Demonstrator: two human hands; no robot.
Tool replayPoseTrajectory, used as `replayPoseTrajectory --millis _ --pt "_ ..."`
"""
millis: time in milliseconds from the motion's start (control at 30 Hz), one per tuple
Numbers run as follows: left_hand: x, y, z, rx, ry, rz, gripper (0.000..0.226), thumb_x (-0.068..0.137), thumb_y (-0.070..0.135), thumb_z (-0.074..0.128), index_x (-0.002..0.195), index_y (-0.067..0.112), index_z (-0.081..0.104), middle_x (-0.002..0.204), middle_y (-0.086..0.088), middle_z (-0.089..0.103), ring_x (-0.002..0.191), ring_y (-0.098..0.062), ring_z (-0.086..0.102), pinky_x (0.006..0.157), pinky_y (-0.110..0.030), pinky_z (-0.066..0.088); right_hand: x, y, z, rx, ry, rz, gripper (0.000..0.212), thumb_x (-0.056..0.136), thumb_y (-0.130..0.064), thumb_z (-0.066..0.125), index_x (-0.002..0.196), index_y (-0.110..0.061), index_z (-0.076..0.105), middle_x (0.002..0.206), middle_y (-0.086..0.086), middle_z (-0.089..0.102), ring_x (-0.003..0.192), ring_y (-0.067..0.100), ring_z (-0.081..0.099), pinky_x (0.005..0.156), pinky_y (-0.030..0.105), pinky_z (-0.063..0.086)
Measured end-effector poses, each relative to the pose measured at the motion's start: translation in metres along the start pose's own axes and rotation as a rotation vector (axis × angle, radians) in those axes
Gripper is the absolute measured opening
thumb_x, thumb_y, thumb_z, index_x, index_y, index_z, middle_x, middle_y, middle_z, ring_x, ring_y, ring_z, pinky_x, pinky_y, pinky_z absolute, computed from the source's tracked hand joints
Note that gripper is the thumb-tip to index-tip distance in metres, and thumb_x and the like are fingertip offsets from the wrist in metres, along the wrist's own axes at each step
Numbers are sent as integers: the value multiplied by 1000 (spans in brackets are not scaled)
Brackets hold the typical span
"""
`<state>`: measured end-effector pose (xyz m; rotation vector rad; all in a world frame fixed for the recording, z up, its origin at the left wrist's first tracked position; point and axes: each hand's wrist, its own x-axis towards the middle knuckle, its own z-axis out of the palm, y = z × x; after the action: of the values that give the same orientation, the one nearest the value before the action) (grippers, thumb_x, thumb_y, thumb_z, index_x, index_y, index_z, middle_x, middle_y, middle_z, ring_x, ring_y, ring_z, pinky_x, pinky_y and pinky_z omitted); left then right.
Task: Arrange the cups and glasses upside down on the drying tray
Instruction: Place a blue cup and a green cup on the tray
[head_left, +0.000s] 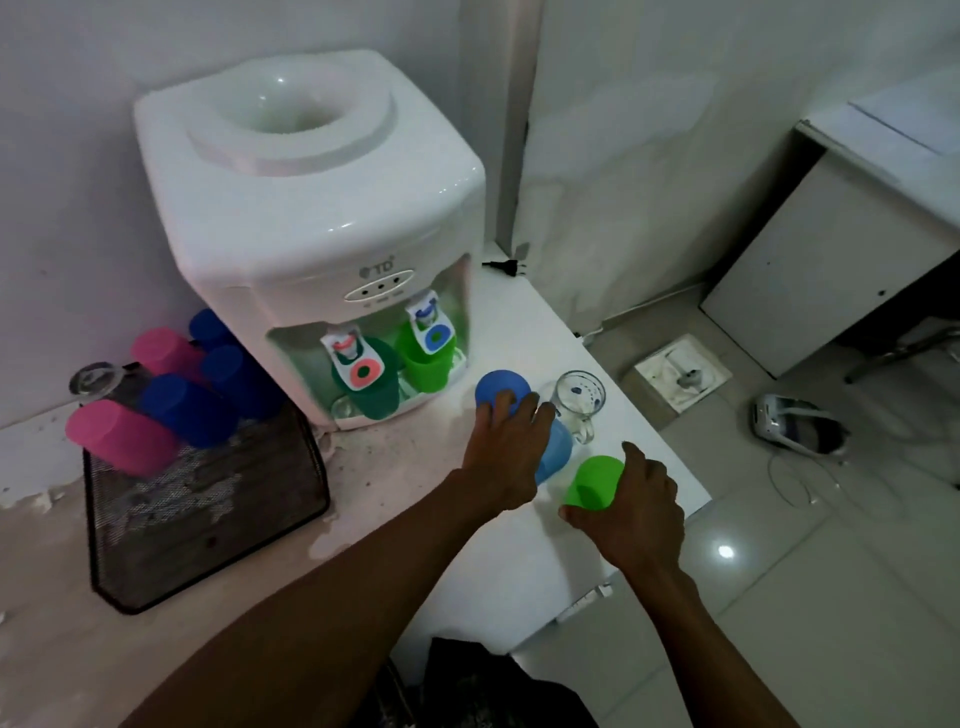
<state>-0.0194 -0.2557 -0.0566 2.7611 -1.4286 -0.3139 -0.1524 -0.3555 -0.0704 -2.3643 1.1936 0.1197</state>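
Note:
A black mesh drying tray (208, 545) lies at the left of the counter. At its far end stand several upturned plastic cups: pink (122, 436), pink (161, 351), blue (187, 408), blue (239, 376), plus an inverted glass (96, 376). My left hand (506, 452) closes over a blue cup (501, 389) on the counter, with a light blue cup (556, 457) under my fingers. My right hand (631, 512) grips a light green cup (595, 480), tilted with its mouth toward me. A clear glass mug (579, 402) stands upright just behind.
A white water dispenser (311, 208) stands behind the tray. A dark green cup (371, 387) and a light green cup (426, 358) sit under its taps. The counter edge (670, 467) drops to a tiled floor at the right. A plug (511, 266) lies at the back.

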Motion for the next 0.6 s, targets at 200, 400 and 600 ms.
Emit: replayPoseTrajectory --millis 200,400,600 --pt "10 2 5 164 -28 78 72 73 18 71 137 8 42 137 -12 49 138 -40 27 107 -58 24 3 10 10 79 -5 -2 93 62 -45 82 139 -21 36 128 9 52 117 32 50 92 42 44" --pt "5 -3 13 44 130 156 71 55 19 78 121 5 58 116 -12 63 128 -38 46 97 -55 37 -3 12 12 193 25 -19 86 63 -36 82 137 -24 40 123 6 51 115 29 51 86 39 47" --pt "-32 -20 -7 -548 270 61 81 53 32 75 126 7 51 117 -8 50 104 -24 53 78 -32 49 -25 -11 9 430 98 -120 79 61 -22 79 133 -26 46 107 -1 37 86 20 52 73 29 41"
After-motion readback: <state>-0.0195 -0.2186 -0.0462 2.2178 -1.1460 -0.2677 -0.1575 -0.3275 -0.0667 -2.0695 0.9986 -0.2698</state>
